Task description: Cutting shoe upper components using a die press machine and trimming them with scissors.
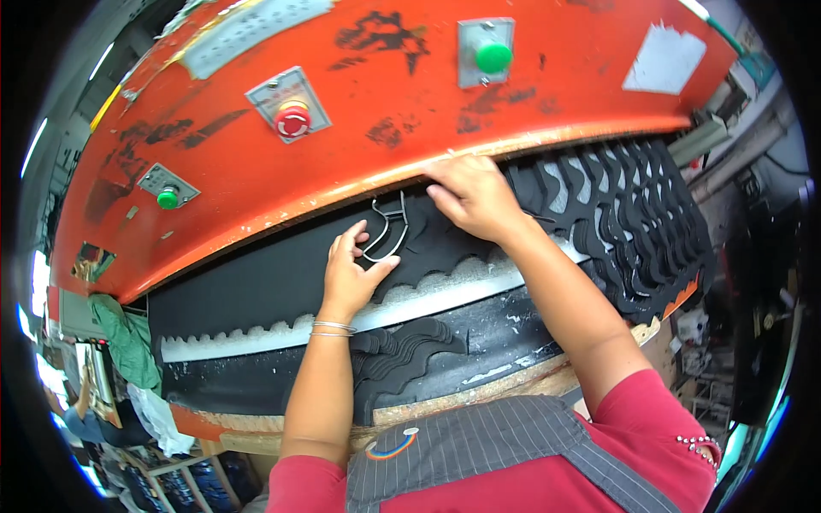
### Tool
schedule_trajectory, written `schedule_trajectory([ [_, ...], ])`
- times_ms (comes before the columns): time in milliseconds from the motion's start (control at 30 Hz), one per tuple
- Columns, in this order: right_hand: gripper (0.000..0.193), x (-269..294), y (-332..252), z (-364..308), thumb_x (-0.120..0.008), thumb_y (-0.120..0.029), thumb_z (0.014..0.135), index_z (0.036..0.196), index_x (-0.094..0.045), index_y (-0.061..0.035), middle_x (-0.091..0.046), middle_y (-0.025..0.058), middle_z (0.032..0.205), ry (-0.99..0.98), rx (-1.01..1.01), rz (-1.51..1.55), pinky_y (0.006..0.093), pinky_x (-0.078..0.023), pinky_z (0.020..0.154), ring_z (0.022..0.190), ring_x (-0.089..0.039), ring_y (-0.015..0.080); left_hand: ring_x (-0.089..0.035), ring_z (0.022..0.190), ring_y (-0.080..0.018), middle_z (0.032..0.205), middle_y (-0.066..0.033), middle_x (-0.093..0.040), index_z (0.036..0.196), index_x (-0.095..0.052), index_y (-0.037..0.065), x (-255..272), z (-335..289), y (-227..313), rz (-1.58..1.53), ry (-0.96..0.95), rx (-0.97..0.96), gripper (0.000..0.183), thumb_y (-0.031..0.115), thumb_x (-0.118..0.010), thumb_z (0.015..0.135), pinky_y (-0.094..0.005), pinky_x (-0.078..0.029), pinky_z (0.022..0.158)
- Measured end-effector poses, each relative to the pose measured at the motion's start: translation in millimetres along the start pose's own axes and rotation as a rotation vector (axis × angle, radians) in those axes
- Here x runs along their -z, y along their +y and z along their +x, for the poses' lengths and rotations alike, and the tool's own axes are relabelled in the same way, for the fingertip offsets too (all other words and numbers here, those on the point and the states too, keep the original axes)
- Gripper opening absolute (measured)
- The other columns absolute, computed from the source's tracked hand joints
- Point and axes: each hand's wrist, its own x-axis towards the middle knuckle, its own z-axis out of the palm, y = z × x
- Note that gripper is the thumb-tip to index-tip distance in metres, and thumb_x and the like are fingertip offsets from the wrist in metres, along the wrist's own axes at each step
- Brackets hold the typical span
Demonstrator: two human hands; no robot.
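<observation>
A curved metal cutting die [387,232] stands on a dark foam sheet [265,282], just in front of the orange machine beam. My left hand [349,272] is at its near end, with thumb and fingers around the lower bend. To the right, my right hand [479,201] hovers over the sheet beside the beam's lower edge. Its thumb and index finger are apart, with nothing visible between them; the other fingers are partly hidden. Along the sheet's near side runs a scalloped cut edge, with a pale strip [428,295] of the surface below showing.
The orange beam [368,94] spans the far side, carrying a red button [292,120] and green buttons [493,57]. Wavy cut foam pieces [406,355] lie stacked near my left forearm. A perforated foam stack [629,222] stands at right. Green cloth [124,338] hangs at left.
</observation>
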Motion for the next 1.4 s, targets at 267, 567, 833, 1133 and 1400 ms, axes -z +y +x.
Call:
schedule_trajectory([
  [267,0.033,97.6,-85.9,58.3,-0.060,-0.016,0.083,0.113,-0.060,-0.0036,-0.054,0.0163,0.120,0.828,0.125,-0.468,0.0403,-0.031,0.098,0.113,-0.047,0.0313,-0.056,0.082,-0.0076,0.090,-0.0030,-0.063,0.102,-0.063,-0.001,141.0,-83.8,-3.7,-0.355,0.415,-0.052,0.019,0.011,-0.063,0.088,-0.0224,-0.047,0.074],
  [567,0.037,90.2,-118.5,88.6,-0.057,-0.021,0.088,0.119,-0.054,-0.0007,-0.049,0.0170,0.127,0.949,0.053,-0.631,0.0425,-0.028,0.102,0.119,-0.041,0.0315,-0.048,0.065,-0.0222,0.072,-0.0091,-0.050,0.075,-0.055,-0.001,253.3,-79.2,21.1,0.345,0.946,-0.590,0.018,0.008,-0.052,0.091,-0.0324,-0.039,0.060],
  [833,0.037,95.5,-151.9,62.3,-0.058,-0.013,0.085,0.119,-0.052,0.0005,-0.050,0.0182,0.125,0.768,0.039,-0.565,0.0417,-0.030,0.100,0.117,-0.043,0.0316,-0.044,0.056,-0.0242,0.063,-0.0097,-0.043,0.064,-0.049,0.003,237.8,-115.4,29.1,0.087,0.508,-0.281,0.026,0.010,-0.060,0.086,-0.0345,-0.037,0.053],
  [1133,0.056,52.9,-303.6,-109.8,-0.069,-0.041,0.073,0.115,-0.057,-0.0066,-0.058,0.0114,0.108,-0.746,-0.084,0.078,0.0411,-0.042,0.087,0.101,-0.053,0.0302,-0.057,0.098,-0.0296,0.104,-0.0128,-0.060,0.111,-0.058,0.003,125.1,-261.8,61.0,0.274,-0.240,-0.351,0.054,0.033,-0.074,0.069,-0.0394,-0.046,0.084],
  [1400,0.046,52.7,-321.0,-194.1,-0.079,-0.021,0.058,0.094,-0.057,-0.0038,-0.057,0.0120,0.094,-0.547,-0.221,-0.194,0.0370,-0.047,0.081,0.094,-0.055,0.0291,-0.053,0.096,-0.0256,0.095,-0.0077,-0.056,0.104,-0.058,0.008,76.1,-318.9,65.8,0.516,-0.107,-0.259,0.047,0.020,-0.078,0.063,-0.0372,-0.040,0.083],
])
